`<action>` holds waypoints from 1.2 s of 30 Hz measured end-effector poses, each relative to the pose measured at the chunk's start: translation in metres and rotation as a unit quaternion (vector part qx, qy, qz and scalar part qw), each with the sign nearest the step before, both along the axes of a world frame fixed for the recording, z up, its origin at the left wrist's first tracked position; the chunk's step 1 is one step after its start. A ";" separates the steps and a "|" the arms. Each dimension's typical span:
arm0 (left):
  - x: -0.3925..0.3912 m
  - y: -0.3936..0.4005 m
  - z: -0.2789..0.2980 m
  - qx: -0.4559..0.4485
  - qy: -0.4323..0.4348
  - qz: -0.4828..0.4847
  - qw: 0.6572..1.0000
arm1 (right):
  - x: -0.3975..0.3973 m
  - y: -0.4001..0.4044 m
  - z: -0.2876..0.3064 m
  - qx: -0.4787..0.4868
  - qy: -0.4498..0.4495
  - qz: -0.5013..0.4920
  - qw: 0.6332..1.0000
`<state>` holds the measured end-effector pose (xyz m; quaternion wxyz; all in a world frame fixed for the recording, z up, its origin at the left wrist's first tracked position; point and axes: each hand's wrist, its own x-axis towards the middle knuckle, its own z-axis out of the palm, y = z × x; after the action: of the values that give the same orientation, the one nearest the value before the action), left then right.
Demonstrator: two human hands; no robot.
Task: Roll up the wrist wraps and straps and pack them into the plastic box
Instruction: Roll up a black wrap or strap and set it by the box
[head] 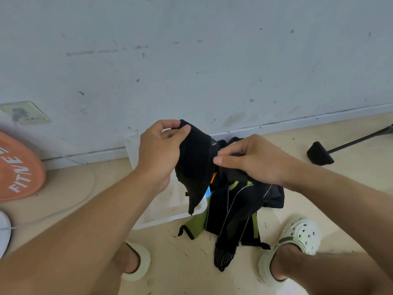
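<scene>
Wrist wrap (196, 158), a single black band, hangs in the air above the plastic box (168, 206), held by both hands. Its long axis runs steeply down from the top end to a loose tail that dangles over the box's near rim. The left hand (159, 153) takes the top end, its grip a pinch between thumb and fingertips. The right hand (254, 159) meets the band's right edge at mid-height, its grip pressed on the fabric with thumb and curled fingers. Rolling would likely start at the top, so the left hand is nearer that end. Just right of the box, on the floor, lies one heap of straps (236, 211), black and green; how many are in it cannot be told. One box, two hands.
</scene>
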<state>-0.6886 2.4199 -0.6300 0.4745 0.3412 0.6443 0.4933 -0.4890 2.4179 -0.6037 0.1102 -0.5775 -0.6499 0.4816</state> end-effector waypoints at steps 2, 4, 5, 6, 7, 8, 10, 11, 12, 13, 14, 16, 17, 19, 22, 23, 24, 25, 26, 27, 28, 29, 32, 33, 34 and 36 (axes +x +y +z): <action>0.002 -0.002 0.002 0.003 -0.005 -0.031 1.000 | -0.003 -0.002 0.001 0.010 0.039 -0.053 0.998; 0.003 -0.003 0.003 -0.005 -0.019 -0.079 0.997 | -0.003 -0.002 0.009 -0.017 0.138 -0.122 0.983; 0.003 -0.004 0.003 -0.016 -0.021 -0.114 0.993 | -0.003 -0.001 0.015 -0.033 0.195 -0.155 0.968; 0.004 -0.006 0.003 -0.030 -0.018 -0.154 0.987 | -0.002 0.000 0.020 -0.042 0.237 -0.187 0.953; 0.005 -0.009 0.003 -0.043 -0.013 -0.193 0.980 | 0.000 0.002 0.025 -0.043 0.264 -0.215 0.939; 0.007 -0.011 0.003 -0.049 -0.005 -0.222 0.974 | 0.002 0.004 0.029 -0.041 0.284 -0.237 0.928; 0.010 -0.013 0.001 -0.040 0.002 -0.238 0.971 | 0.008 0.009 0.033 -0.043 0.306 -0.258 0.915; 0.011 -0.012 0.000 -0.030 -0.004 -0.228 0.973 | 0.011 0.011 0.033 -0.049 0.300 -0.260 0.917; 0.011 -0.011 0.001 -0.024 -0.015 -0.214 0.977 | 0.014 0.013 0.031 -0.056 0.284 -0.255 0.923; 0.010 -0.010 0.001 -0.021 -0.025 -0.199 0.980 | 0.018 0.015 0.029 -0.063 0.256 -0.248 0.932; 0.009 -0.008 0.001 -0.021 -0.030 -0.185 0.982 | 0.021 0.016 0.026 -0.068 0.222 -0.237 0.943; 0.008 -0.006 -0.002 -0.029 -0.036 -0.163 0.986 | 0.025 0.016 0.022 -0.076 0.171 -0.211 0.959; 0.008 -0.005 -0.004 -0.036 -0.041 -0.151 0.987 | 0.026 0.015 0.021 -0.080 0.160 -0.198 0.964; 0.008 -0.004 -0.007 -0.051 -0.052 -0.124 0.990 | 0.025 0.014 0.019 -0.076 0.158 -0.173 0.969; 0.007 -0.003 -0.007 -0.072 -0.081 -0.093 0.990 | 0.024 0.012 0.014 -0.035 0.158 -0.143 0.976; 0.008 -0.003 -0.006 -0.080 -0.095 -0.090 0.988 | 0.023 0.010 0.014 -0.025 0.155 -0.133 0.979; 0.008 -0.003 -0.005 -0.087 -0.109 -0.088 0.986 | 0.022 0.009 0.014 -0.022 0.153 -0.124 0.980; 0.007 -0.003 -0.005 -0.094 -0.118 -0.084 0.985 | 0.020 0.007 0.014 -0.023 0.153 -0.113 0.982; 0.007 -0.002 -0.006 -0.100 -0.127 -0.077 0.984 | 0.019 0.004 0.014 -0.023 0.149 -0.100 0.984; 0.007 -0.002 -0.006 -0.106 -0.136 -0.069 0.983 | 0.017 0.002 0.013 -0.022 0.142 -0.091 0.986; 0.008 -0.002 -0.006 -0.109 -0.143 -0.065 0.981 | 0.015 0.000 0.012 -0.021 0.135 -0.083 0.987; 0.008 -0.002 -0.007 -0.109 -0.146 -0.066 0.981 | 0.013 -0.001 0.010 -0.023 0.135 -0.077 0.988; 0.011 -0.004 -0.007 -0.097 -0.152 -0.081 0.980 | 0.008 -0.005 0.007 -0.039 0.143 -0.065 0.987; 0.012 -0.005 -0.007 -0.094 -0.153 -0.085 0.980 | 0.007 -0.006 0.006 -0.039 0.142 -0.062 0.987; 0.013 -0.006 -0.006 -0.094 -0.153 -0.091 0.979 | 0.006 -0.007 0.006 -0.036 0.141 -0.062 0.987; 0.014 -0.007 -0.005 -0.096 -0.157 -0.100 0.978 | 0.005 -0.010 0.005 -0.027 0.142 -0.073 0.987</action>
<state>-0.6747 2.4127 -0.6353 0.6470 0.2749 0.5689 0.4268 -0.4842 2.4082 -0.5988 0.2203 -0.5520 -0.5707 0.5666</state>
